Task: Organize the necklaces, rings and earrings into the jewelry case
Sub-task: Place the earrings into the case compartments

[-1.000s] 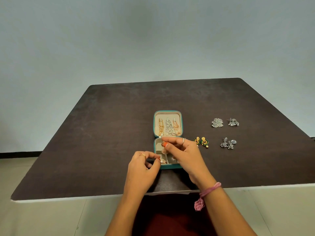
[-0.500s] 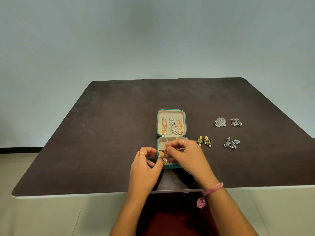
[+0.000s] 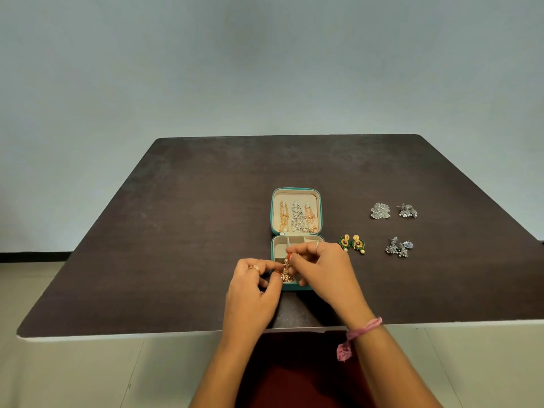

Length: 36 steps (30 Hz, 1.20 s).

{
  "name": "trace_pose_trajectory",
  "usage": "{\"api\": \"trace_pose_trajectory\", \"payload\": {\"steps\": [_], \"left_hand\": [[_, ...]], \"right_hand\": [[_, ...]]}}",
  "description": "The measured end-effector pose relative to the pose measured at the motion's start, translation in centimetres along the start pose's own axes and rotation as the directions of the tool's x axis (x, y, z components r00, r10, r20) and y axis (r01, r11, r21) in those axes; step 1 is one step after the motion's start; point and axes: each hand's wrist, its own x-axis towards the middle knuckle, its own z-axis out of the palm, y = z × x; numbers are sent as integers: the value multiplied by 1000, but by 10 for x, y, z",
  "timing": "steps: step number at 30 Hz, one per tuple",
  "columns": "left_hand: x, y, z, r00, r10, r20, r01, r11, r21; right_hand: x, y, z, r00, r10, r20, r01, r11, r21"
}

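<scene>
A small teal jewelry case (image 3: 272, 219) lies open near the table's front edge. Its lid holds three hanging necklaces (image 3: 297, 217), gold, silver and rose. Over the lower tray, my right hand (image 3: 322, 270) pinches the top of a rose-gold earring (image 3: 286, 273). My left hand (image 3: 250, 290) meets it from the left, fingertips closed at the earring's lower part. Much of the tray's compartments is hidden by both hands. Right of the case lie a green-gold earring pair (image 3: 352, 242) and silver earrings (image 3: 399, 247).
Two more silver earrings (image 3: 380, 211) (image 3: 408, 211) lie further back on the right of the dark table (image 3: 176, 231). The table's white front edge (image 3: 147, 335) runs just below my wrists. A pink thread band (image 3: 357, 334) circles my right wrist.
My right hand has come down from the tray's top edge toward the left hand, and both now pinch the rose-gold earring at the tray's lower left.
</scene>
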Motion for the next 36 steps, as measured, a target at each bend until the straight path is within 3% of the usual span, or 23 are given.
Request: {"api": "trace_pose_trajectory", "payload": {"steps": [3, 8, 23, 36], "left_hand": [[-1, 1, 0, 1000, 5, -15, -5, 1000, -18], [0, 2, -1, 1000, 4, -18, -5, 1000, -25], [1, 0, -5, 999, -51, 7, 52, 988, -148], [0, 0, -5, 999, -40, -7, 39, 992, -119]], "right_hand": [[-2, 0, 3, 1000, 8, -18, -8, 1000, -20], [-4, -1, 1, 1000, -28, -2, 27, 979, -201], [-6, -9, -8, 995, 13, 102, 26, 926, -378], [-7, -9, -14, 993, -18, 117, 63, 916, -395]]}}
